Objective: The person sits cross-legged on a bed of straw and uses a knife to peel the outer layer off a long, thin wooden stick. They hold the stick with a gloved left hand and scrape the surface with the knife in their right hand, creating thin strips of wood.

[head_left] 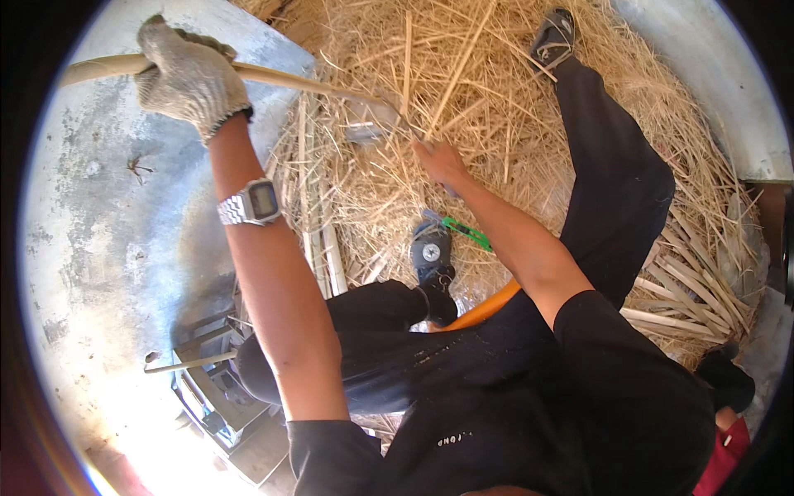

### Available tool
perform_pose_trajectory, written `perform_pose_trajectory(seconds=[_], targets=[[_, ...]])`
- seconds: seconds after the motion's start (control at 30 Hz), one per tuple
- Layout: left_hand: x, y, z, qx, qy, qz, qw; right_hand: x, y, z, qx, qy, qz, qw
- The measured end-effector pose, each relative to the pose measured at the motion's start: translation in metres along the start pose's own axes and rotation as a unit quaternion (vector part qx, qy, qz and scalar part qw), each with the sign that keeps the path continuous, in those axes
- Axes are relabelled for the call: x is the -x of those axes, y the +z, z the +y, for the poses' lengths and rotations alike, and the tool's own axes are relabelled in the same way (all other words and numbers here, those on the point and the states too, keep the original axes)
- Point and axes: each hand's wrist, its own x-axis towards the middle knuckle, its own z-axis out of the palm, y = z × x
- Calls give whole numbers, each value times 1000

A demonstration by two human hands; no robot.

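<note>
My left hand [188,81] wears a knitted off-white glove and is closed around a long bamboo strip [294,79] at the upper left. The strip runs from the left rim toward the middle, where its end meets a thin dark blade. My bare right hand [441,161] is closed on the handle of what looks like a knife [405,122], its blade angled up and left against the strip's end. Part of the handle shows below my fist. Under both hands lies a thick spread of bamboo shavings [488,107].
A green tool [467,232] lies beside my black shoe [432,252]. Something orange and curved [484,308] shows under my leg. Split bamboo strips [691,289] are piled at the right. A worn grey wall [107,215] stands left, with a frame-like metal object [219,388] below it.
</note>
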Motion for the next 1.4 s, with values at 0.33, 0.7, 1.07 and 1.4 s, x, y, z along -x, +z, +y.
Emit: perform_pose_trajectory(seconds=[0.33,0.7,1.07,1.4], targets=[[6,30,6,8,-16,35,999,-41,36,64,90,-100,96,986],[4,2,4,16,-36,83,996,-20,58,16,-27,-15,84,996],[9,-13,-2,-31,-22,169,985,-5,50,9,-197,49,42,978],[15,0,3,-183,-23,211,960,-29,70,35,-12,-142,140,980]])
